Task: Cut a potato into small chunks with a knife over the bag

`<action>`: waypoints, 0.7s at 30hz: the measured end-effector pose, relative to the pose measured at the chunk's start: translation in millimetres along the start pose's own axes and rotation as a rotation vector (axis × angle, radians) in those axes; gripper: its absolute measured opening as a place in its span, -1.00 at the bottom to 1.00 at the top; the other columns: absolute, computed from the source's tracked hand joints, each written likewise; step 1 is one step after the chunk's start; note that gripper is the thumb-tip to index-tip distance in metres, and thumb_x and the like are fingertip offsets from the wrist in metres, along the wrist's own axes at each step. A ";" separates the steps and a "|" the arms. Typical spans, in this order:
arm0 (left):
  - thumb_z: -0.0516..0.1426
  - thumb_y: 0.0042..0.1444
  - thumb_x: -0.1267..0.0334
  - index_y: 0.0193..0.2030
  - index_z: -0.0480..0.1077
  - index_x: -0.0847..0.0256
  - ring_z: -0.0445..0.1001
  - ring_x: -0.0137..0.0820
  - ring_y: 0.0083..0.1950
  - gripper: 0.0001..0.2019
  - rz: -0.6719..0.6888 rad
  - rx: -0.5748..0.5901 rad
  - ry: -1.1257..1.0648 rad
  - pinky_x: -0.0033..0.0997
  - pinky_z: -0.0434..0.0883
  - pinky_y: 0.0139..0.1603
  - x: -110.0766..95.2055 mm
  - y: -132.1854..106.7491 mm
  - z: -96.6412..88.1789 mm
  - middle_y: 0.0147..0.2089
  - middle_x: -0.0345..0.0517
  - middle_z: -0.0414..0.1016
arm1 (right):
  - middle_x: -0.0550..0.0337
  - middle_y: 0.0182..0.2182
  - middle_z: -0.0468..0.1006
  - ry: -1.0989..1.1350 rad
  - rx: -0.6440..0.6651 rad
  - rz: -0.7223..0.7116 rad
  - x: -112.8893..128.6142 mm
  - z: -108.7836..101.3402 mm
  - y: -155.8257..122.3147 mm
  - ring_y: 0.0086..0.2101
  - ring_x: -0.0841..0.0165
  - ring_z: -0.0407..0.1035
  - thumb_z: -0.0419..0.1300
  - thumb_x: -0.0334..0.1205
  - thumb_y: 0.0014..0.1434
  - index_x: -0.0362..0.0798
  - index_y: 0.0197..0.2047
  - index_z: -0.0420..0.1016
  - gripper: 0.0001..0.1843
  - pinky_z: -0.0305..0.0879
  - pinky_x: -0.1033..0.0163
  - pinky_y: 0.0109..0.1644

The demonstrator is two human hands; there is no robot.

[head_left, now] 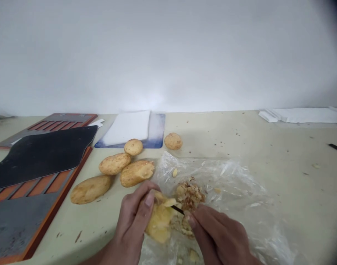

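Observation:
My left hand (134, 215) is wrapped round a partly peeled potato (159, 223), whose yellow flesh faces me. My right hand (219, 232) grips a small knife (177, 210); just its thin dark blade shows, and the fingers hide the handle. The blade's tip meets a lifted strip of peel at the potato's upper side. Beneath both hands spreads a clear plastic bag (226, 176) bearing a heap of brown and yellow peelings (190, 195). Several unpeeled potatoes (114, 163) lie left of the bag, and one more potato (173, 141) sits behind it.
On the left are orange-and-grey slatted boards (22, 224), with a black mat (44, 152) across them. White sheets (128, 127) rest on a blue mat (157, 129) near the wall. Folded white material (306, 115) lies at the back right, and a dark strip (336, 148) at the right edge.

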State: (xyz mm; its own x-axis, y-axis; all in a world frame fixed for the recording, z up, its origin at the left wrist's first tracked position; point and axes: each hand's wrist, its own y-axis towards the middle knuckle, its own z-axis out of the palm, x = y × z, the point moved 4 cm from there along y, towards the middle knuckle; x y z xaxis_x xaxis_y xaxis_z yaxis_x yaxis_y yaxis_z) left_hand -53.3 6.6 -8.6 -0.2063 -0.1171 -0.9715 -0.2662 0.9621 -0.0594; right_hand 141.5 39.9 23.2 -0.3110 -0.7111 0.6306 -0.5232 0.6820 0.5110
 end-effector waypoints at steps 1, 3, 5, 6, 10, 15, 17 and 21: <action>-0.03 0.36 -0.12 -0.09 0.35 0.06 0.39 -0.38 -0.21 -0.67 0.030 -0.007 0.021 -0.51 0.35 -0.30 -0.4 0.5 1.1 -0.18 -0.21 0.43 | 0.20 -0.54 0.41 0.107 -0.009 0.109 -5.8 3.6 0.8 -0.53 0.35 0.28 -0.05 -0.25 0.47 -0.01 -0.38 0.43 -0.61 0.20 0.25 -0.42; -0.04 0.39 -0.07 -0.08 0.33 0.05 0.38 -0.41 -0.22 -0.71 0.082 0.009 0.070 -0.51 0.33 -0.31 -1.7 3.5 2.9 -0.20 -0.24 0.44 | 0.20 -0.57 0.34 0.281 -0.007 0.300 -16.5 11.6 1.7 -0.54 0.36 0.23 0.03 -0.10 0.41 -0.01 -0.48 0.38 -0.59 0.20 0.26 -0.42; -0.04 0.41 -0.03 -0.10 0.32 0.06 0.35 -0.44 -0.33 -0.74 0.137 0.045 0.132 -0.49 0.28 -0.37 -4.1 7.9 3.3 -0.32 -0.28 0.41 | 0.21 -0.58 0.30 0.403 0.019 0.467 -25.0 18.0 2.0 -0.53 0.36 0.21 0.09 0.02 0.35 0.00 -0.53 0.32 -0.55 0.21 0.27 -0.42; -0.02 0.40 -0.01 -0.10 0.33 0.06 0.33 -0.45 -0.38 -0.76 0.172 0.059 0.170 -0.47 0.26 -0.39 -5.7 9.8 2.8 -0.37 -0.30 0.39 | 0.23 -0.59 0.27 0.430 0.034 0.535 -28.1 20.0 2.2 -0.55 0.37 0.20 0.10 0.06 0.34 0.00 -0.54 0.30 -0.54 0.20 0.28 -0.44; 0.10 0.29 0.10 -0.01 0.37 0.03 0.40 -0.43 -0.34 -0.81 0.333 0.012 0.301 -0.42 0.26 -0.24 -14.4 11.5 -0.8 -0.32 -0.31 0.47 | 0.39 -0.64 0.05 0.625 0.128 0.835 -36.5 28.4 0.5 -0.67 0.49 -0.08 0.10 0.18 0.30 0.03 -0.50 0.17 -0.51 0.00 0.36 -0.64; 0.09 0.26 0.10 -0.08 0.41 0.08 0.39 -0.38 -0.36 -0.81 0.311 -0.035 0.314 -0.36 0.24 -0.24 -23.1 9.9 3.9 -0.34 -0.26 0.49 | 0.38 -0.62 0.10 0.682 0.169 0.916 -39.1 31.9 -1.8 -0.64 0.48 0.00 0.12 0.19 0.28 0.03 -0.46 0.17 -0.53 0.09 0.38 -0.61; 0.06 0.30 0.01 -0.17 0.41 0.09 0.32 -0.40 -0.43 -0.76 0.222 -0.016 0.273 -0.37 0.21 -0.34 -23.2 11.6 7.0 -0.42 -0.26 0.43 | 0.29 -0.56 0.24 0.640 0.141 0.846 -38.9 25.5 -3.3 -0.54 0.42 0.19 0.18 0.17 0.25 -0.01 -0.46 0.31 -0.55 0.28 0.33 -0.45; 0.03 0.31 -0.15 -0.20 0.43 0.09 0.40 -0.34 -0.31 -0.63 -0.001 0.003 0.149 -0.41 0.30 -0.32 -11.0 13.2 8.2 -0.28 -0.20 0.49 | 0.20 -0.42 0.45 0.218 0.247 0.277 -23.2 1.4 0.5 -0.41 0.35 0.34 0.02 -0.03 0.45 -0.03 -0.35 0.43 -0.62 0.36 0.26 -0.25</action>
State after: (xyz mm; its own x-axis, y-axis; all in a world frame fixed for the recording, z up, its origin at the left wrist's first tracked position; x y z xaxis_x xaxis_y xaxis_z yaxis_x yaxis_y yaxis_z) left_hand -46.8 22.6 -0.6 -0.3436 -0.1532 -0.9265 -0.2638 0.9626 -0.0613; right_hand 147.3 56.5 8.1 -0.3053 -0.4362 0.8465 -0.6261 0.7617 0.1667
